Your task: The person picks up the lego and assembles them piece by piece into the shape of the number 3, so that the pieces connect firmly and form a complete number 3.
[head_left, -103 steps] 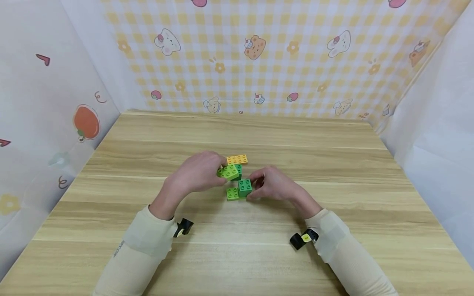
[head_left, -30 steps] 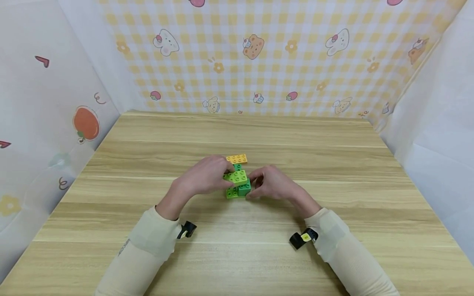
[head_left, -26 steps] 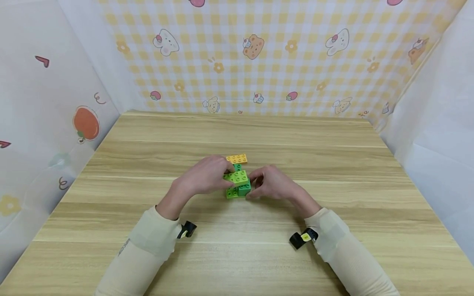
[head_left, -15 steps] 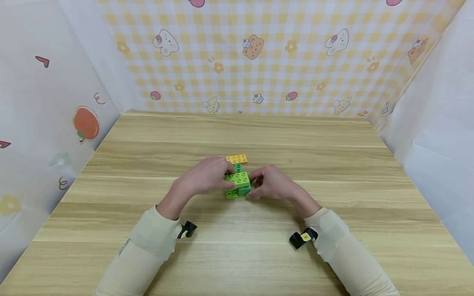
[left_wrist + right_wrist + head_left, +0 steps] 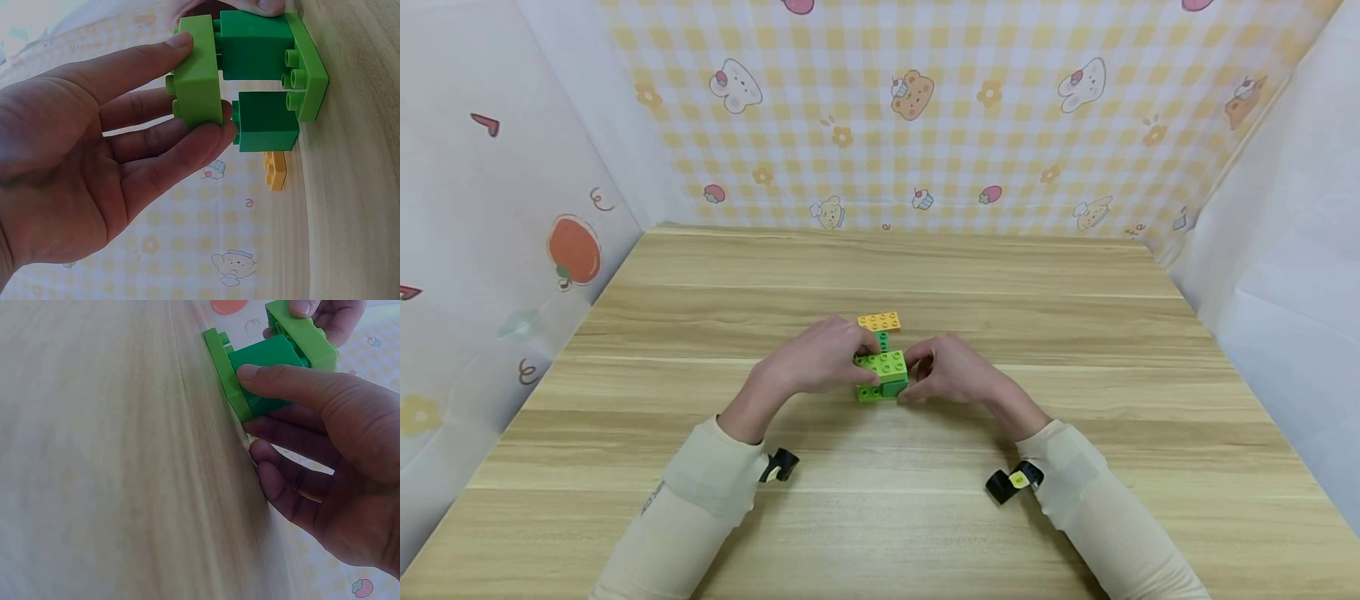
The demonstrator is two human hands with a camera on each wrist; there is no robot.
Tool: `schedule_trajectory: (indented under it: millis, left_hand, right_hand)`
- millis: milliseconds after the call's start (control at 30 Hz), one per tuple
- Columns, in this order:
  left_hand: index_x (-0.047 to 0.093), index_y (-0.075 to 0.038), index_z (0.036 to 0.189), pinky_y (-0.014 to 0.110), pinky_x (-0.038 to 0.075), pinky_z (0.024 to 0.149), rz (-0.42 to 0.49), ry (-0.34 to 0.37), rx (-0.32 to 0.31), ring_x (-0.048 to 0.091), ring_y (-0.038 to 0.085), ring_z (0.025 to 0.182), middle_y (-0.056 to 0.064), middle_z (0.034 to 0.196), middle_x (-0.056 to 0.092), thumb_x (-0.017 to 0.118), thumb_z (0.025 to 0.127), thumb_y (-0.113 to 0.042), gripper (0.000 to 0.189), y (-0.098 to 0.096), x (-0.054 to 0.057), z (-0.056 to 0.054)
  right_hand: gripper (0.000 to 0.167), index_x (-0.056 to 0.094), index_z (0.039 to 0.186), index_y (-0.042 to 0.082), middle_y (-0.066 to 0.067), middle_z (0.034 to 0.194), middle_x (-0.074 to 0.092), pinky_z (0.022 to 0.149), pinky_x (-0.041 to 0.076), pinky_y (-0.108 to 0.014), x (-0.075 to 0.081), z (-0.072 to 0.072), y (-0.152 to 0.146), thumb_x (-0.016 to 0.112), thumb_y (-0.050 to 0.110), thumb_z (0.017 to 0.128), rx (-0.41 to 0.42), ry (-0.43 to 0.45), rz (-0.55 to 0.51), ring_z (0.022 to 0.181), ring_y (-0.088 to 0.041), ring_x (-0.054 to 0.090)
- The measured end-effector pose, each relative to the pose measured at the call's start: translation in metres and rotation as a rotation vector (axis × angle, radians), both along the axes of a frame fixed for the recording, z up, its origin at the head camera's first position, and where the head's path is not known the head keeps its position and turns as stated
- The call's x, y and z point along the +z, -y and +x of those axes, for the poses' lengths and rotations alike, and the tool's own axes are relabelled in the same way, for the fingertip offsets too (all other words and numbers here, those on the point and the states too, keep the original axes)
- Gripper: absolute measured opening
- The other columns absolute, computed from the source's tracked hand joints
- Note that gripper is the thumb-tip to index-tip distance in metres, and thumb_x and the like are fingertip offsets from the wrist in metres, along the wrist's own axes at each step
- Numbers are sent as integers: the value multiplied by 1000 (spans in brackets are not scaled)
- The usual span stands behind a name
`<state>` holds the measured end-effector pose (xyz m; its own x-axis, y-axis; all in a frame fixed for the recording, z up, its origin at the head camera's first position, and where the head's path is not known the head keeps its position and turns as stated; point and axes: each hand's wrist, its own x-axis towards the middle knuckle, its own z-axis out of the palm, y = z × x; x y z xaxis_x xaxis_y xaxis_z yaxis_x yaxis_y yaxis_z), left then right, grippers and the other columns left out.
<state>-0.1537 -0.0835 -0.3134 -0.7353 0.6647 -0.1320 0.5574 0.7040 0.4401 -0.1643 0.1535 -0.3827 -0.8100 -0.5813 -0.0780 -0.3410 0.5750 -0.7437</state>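
Observation:
My left hand [image 5: 820, 358] pinches a lime green toy brick [image 5: 886, 367] between thumb and fingers. In the left wrist view, that brick [image 5: 200, 72] sits over the studs of a dark green brick [image 5: 256, 47], which still show at its underside; whether they touch is unclear. The dark green brick stands on one end of a thin lime plate [image 5: 312, 69], whose other studs are bare. With thumb and fingers on its sides, my right hand [image 5: 958, 371] holds the dark green brick [image 5: 265, 356] low at the table. My left fingers partly cover the lime brick.
A second dark green brick [image 5: 269, 122] stands on the table just behind the plate, partly hidden in the head view. Beyond it lies a flat yellow-orange plate [image 5: 880, 322]. The wooden table [image 5: 880, 517] ends at a checked cloth backdrop [image 5: 850, 167].
My left hand has carried the lime brick rightward and down from beside the dark green brick to over it; lately it shifts only slightly. My right hand stays in place.

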Motion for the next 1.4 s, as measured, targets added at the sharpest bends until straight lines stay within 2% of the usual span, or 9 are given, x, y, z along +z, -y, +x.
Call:
schedule_trajectory:
  millis: [100, 333, 567, 900, 1400]
  left_hand:
    - [75, -12, 93, 25, 38, 68, 2, -2, -4, 45, 10, 71, -6, 77, 60, 82, 93, -25, 15, 0, -2, 0]
    - [69, -15, 85, 26, 34, 67, 10, -7, -15, 39, 9, 67, -7, 70, 45, 81, 94, -25, 18, -1, -4, -1]
    - [64, -17, 80, 26, 32, 66, 26, -7, -23, 37, 9, 66, -7, 67, 38, 81, 94, -25, 23, 0, -3, -1]
    - [60, -19, 76, 26, 29, 65, 43, -11, -46, 34, 8, 64, -8, 66, 35, 81, 94, -25, 28, 1, -5, -3]
    - [70, -18, 85, 27, 33, 67, 70, 46, -49, 40, 9, 67, -8, 69, 44, 80, 95, -23, 15, 3, -7, -7]
  right_hand:
    - [26, 80, 103, 14, 4, 82, 70, 65, 49, -24, 0, 0, 0, 93, 18, 80, 2, -4, 2, 72, -11, 59]
    - [28, 81, 105, 14, 4, 80, 69, 64, 48, -23, 0, 1, 0, 93, 18, 80, 3, 2, 0, 71, -11, 59]
    - [28, 81, 106, 16, 5, 78, 68, 63, 47, -23, 0, 0, 0, 92, 18, 81, 1, 2, 4, 70, -10, 57]
    - [28, 81, 105, 16, 5, 79, 68, 64, 47, -24, 1, 1, -1, 93, 18, 80, 2, 6, 1, 71, -11, 58]
    - [28, 81, 106, 15, 3, 81, 68, 64, 47, -24, 0, 0, -1, 92, 18, 80, 9, 10, -7, 72, -11, 58]
